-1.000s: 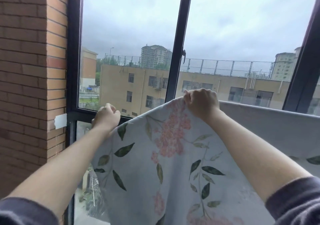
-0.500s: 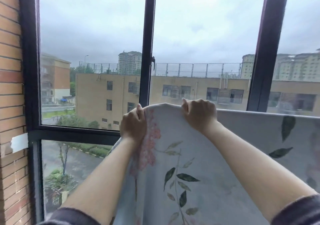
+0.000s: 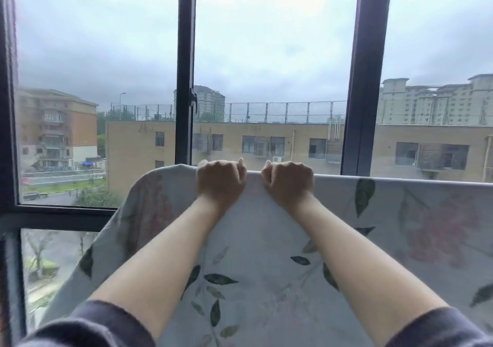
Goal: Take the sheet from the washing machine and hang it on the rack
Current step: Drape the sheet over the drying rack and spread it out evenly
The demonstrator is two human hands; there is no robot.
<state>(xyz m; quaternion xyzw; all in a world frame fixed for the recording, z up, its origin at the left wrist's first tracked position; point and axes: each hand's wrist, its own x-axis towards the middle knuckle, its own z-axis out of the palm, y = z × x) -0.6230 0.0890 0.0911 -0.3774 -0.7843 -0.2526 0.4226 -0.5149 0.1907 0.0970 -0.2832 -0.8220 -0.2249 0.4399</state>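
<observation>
Where the sheet (image 3: 256,245) is held before the window frame (image 3: 185,66), its top edge is clenched in the grip of left hand (image 3: 220,180) and right hand (image 3: 288,181), side by side. Leftward the edge droops; rightward it is stretched level.

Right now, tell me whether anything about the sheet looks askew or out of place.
The sheet hangs unevenly: right of the right hand its top edge runs straight, but left of the left hand it rounds off and slumps down.

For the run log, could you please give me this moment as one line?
phase: hanging | left hand: grips sheet top edge | right hand: grips same edge | hands: close, apart
</observation>
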